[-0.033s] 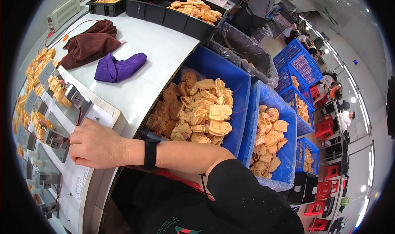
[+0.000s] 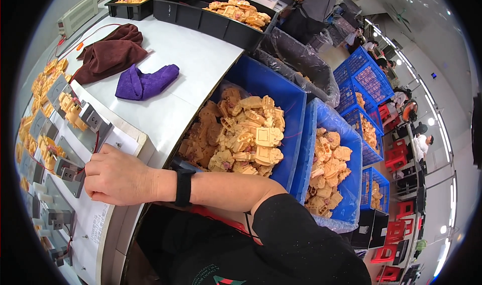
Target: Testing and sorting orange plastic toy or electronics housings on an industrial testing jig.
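My right hand (image 2: pixel 117 177), with a black band (image 2: pixel 184 187) at the wrist, is over the edge of the white bench. Its back faces up and its fingers curl under, so whatever they may hold is hidden. Just beyond the knuckles stands a grey metal test fixture with a socket block (image 2: pixel 67 169). A yellow plastic part (image 2: pixel 49 152) sits on that fixture. Another yellow part (image 2: pixel 72 110) is mounted on the neighbouring fixture, beside its grey socket block (image 2: pixel 94 118). My left hand is out of sight.
A purple cloth (image 2: pixel 146 82) and a brown cloth (image 2: pixel 111 54) lie on the bench. Black trays (image 2: pixel 186 15) of yellow parts stand at the far end. Blue bins (image 2: pixel 296 119) heaped with parts stand close beside my right arm. A person (image 2: pixel 314 6) is beyond them.
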`<action>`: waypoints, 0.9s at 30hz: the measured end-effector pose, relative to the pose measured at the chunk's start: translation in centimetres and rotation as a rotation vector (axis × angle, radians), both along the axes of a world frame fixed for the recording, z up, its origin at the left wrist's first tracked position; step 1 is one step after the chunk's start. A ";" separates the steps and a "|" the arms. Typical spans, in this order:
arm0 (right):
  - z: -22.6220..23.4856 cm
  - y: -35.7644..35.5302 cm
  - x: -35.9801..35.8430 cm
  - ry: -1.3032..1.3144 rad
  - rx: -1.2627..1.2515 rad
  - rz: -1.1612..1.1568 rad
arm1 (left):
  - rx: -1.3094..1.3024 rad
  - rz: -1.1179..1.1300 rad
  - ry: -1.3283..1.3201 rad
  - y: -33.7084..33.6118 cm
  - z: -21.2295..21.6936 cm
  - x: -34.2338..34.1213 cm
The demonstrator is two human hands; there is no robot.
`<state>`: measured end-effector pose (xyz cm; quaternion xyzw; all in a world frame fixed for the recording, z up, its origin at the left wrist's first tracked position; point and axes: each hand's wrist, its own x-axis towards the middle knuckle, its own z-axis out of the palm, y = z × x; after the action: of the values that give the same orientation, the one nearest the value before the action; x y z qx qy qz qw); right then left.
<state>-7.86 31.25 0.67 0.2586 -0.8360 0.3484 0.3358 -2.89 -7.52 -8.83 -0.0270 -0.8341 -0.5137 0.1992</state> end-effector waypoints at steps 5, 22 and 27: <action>-0.1 -0.1 0.0 0.007 -0.004 -0.002 | -0.032 0.028 0.011 -0.4 0.0 0.3; 0.1 0.0 0.1 -0.010 -0.020 0.011 | -0.142 0.121 0.062 -1.5 1.3 0.8; -0.1 -0.1 0.0 0.006 -0.031 -0.003 | -0.175 0.141 0.082 -1.4 2.2 1.0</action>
<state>-7.88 31.11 0.56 0.2531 -0.8301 0.3599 0.3426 -1.94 -8.96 -6.61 -0.0064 -0.8667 -0.4221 0.2656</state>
